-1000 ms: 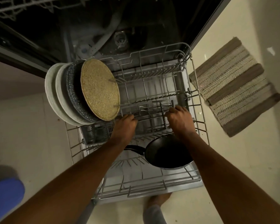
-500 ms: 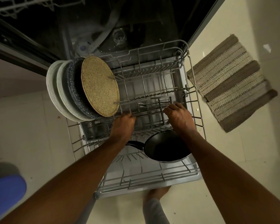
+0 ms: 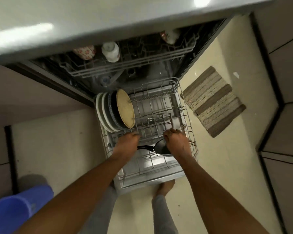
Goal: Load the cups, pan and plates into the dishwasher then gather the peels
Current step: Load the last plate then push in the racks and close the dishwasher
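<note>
The lower dishwasher rack [image 3: 188, 119] is pulled out over the floor. A row of plates [image 3: 108, 114] stands upright at its left side, with a round woven mat [image 3: 125, 110] in front of them. A black pan [image 3: 160, 147] lies in the near part of the rack, handle pointing left. My left hand [image 3: 127, 143] grips a rack wire above the pan handle. My right hand [image 3: 176, 141] curls over a rack wire and covers the pan's right half. Three cups [image 3: 110, 51] sit upside down in the upper rack [image 3: 125, 68].
A grey countertop [image 3: 91, 22] overhangs the open dishwasher. A striped mat [image 3: 213, 102] lies on the floor to the right, and a blue bucket [image 3: 15, 208] stands at the lower left. My feet are just behind the rack's front edge. Cabinet fronts line the right side.
The view has risen and pulled back, so the countertop and the upper rack with cups now show. Both hands stay on the lower rack's wires, and the right hand covers more of the pan.
</note>
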A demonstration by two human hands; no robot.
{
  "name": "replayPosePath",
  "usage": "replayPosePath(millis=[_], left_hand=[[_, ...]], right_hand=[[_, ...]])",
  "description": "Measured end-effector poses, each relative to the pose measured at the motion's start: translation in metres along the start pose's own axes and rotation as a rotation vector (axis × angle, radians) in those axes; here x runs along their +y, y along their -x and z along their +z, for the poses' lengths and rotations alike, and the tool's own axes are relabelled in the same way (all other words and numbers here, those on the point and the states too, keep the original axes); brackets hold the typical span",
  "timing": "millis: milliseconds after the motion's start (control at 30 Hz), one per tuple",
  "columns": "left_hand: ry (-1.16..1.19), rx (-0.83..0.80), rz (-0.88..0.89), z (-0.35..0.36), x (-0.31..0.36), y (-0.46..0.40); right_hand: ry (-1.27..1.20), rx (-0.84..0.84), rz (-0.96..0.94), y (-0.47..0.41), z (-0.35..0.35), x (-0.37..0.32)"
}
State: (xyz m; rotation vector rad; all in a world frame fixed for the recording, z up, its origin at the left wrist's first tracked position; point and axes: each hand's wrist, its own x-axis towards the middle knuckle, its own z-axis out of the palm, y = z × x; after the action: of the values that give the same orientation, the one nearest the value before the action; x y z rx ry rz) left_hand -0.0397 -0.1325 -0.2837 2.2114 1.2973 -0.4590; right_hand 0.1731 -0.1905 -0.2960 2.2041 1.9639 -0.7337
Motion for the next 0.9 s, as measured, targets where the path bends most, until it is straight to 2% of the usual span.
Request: replayPosePath(millis=[400, 567, 900], left_hand=[[0.020, 0.126, 0.112, -0.167, -0.021, 0.174], [0.055, 0.203, -0.006, -0.206, -0.057, 0.236], [0.160, 0.512, -0.149, -0.278, -0.116, 0.342]], right_hand=[[-0.292, 0.166, 0.279, 0.121, -0.149, -0.184], [-0.208, 0.107, 0.211, 0.159, -0.192, -0.239], [-0.077, 0.248, 0.002, 0.205, -0.247, -0.323]])
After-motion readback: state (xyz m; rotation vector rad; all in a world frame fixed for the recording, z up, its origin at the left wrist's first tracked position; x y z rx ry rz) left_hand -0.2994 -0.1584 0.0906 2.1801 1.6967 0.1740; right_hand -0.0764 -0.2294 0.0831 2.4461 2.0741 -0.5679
